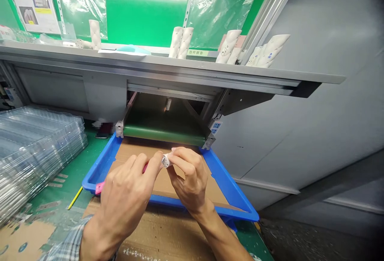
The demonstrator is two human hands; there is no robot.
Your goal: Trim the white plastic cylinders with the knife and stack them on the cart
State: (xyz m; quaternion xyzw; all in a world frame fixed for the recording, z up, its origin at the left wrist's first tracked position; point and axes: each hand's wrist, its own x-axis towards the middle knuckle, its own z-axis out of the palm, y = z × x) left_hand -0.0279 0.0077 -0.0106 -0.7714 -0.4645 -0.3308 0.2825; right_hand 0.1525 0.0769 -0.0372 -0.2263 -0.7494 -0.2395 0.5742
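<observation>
Closest to me, my left hand (126,189) and my right hand (190,177) pinch a small white tube (167,160) between them, holding it up over the middle of the tray. My left thumb presses on the tube's left end, which carries a dark marking, while the rest of that hand stays curled. A slim pink object (99,188) runs through that hand, showing on both sides of it. My right fingers (181,155) wrap over the tube's other end. Below lies a blue plastic tray (99,171) lined with brown cardboard (162,181). At 12 o'clock, just past the tray, sits a green conveyor belt (165,135), and above it a grey metal shelf (150,63) carries upright white patterned tubes (183,43). At 9 o'clock, a stack of clear plastic trays (33,149) rests on a green mat (72,161). A yellow pencil (75,198) lies at 8 o'clock, and a plaid sleeve (69,241) covers my left wrist.
</observation>
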